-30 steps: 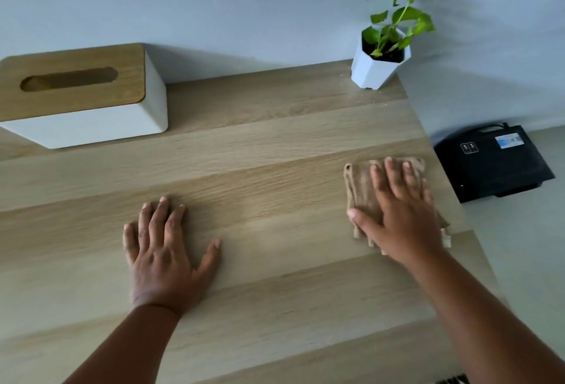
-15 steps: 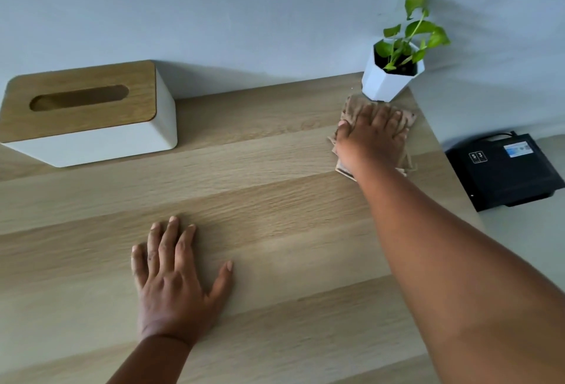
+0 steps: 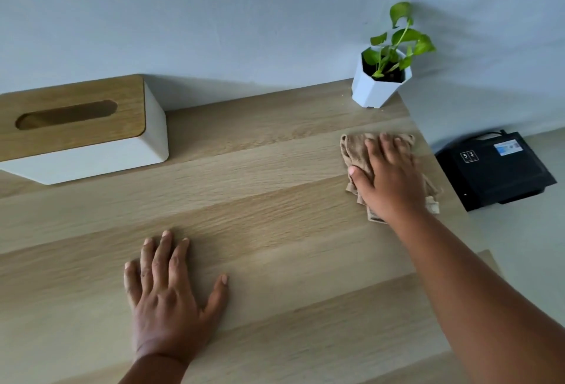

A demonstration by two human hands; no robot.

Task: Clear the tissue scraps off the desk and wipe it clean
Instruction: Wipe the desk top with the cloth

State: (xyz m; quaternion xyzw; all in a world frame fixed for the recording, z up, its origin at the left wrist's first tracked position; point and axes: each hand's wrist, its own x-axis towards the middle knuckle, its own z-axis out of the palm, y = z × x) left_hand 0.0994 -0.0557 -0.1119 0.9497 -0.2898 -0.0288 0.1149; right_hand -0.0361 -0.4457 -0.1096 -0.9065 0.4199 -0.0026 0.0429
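A crumpled tan cloth (image 3: 356,148) lies on the light wooden desk (image 3: 260,200) near its right edge. My right hand (image 3: 389,177) presses flat on the cloth with straight fingers, covering most of it. My left hand (image 3: 168,287) rests flat on the desk at the lower left, fingers spread, holding nothing. No tissue scraps show on the desk surface.
A white tissue box with a wooden lid (image 3: 78,130) stands at the back left. A small green plant in a white pot (image 3: 379,84) sits at the back right corner. A black device (image 3: 495,169) lies on the floor beyond the desk's right edge.
My right hand slid the cloth up to the plant pot, then back toward me along the right edge. The left hand stayed flat in place.
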